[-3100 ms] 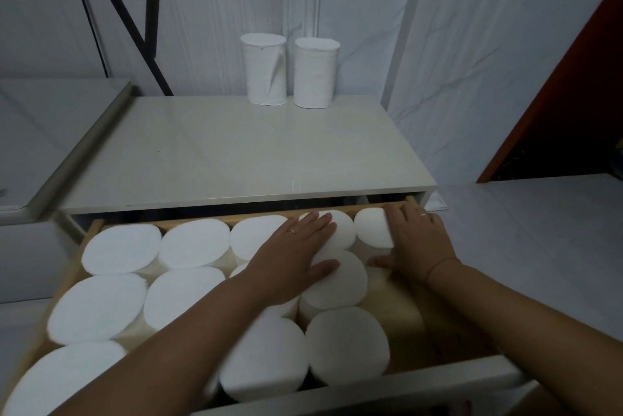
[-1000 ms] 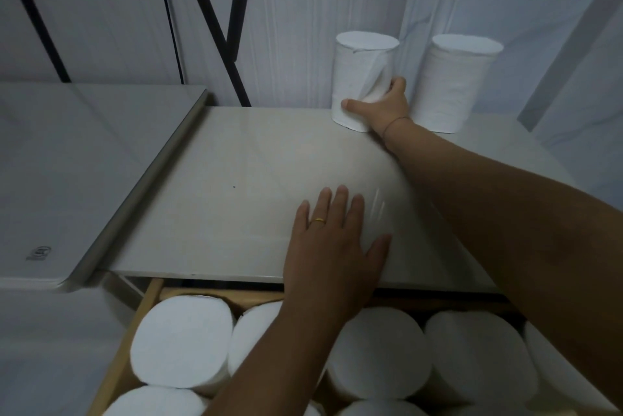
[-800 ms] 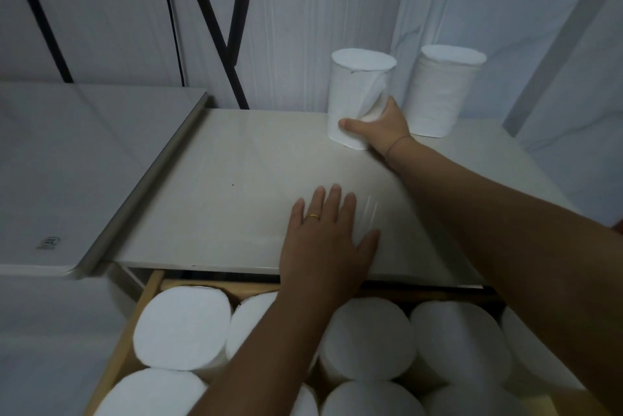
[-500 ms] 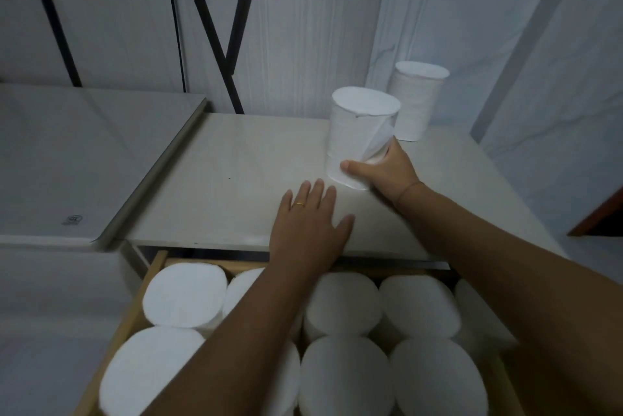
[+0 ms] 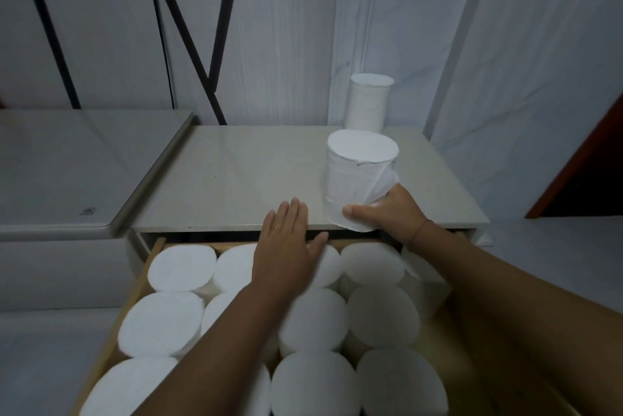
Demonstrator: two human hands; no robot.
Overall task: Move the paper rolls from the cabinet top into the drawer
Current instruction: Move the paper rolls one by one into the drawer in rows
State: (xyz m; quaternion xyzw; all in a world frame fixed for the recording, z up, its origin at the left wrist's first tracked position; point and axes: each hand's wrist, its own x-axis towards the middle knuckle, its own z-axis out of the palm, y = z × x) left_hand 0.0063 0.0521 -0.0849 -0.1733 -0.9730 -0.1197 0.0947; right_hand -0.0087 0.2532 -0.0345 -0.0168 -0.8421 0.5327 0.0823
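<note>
Paper roll, white and upright, stands at the front edge of the cabinet top, its base jutting just past that edge above the open drawer. Whether it rests on the surface or is lifted clear cannot be told. Right hand grips it low down, thumb laid across the front and fingers curled round the 3 o'clock side, where a loose flap of paper hangs.

At the roll's 8 o'clock, left hand lies flat and released, fingers straight, tips on the cabinet top's front edge, palm over the drawer. A thin ring shows on one finger.

At the roll's 12 o'clock a second paper roll stands upright at the back of the cabinet top, near the pale wall. At 6 o'clock the wooden-sided drawer is packed with stored rolls on end, round white faces up, touching in rows.

Black metal bars cross the wall at 10 o'clock. A grey side surface adjoins the cabinet at 9 o'clock, and a red-brown door edge shows at 3 o'clock.
</note>
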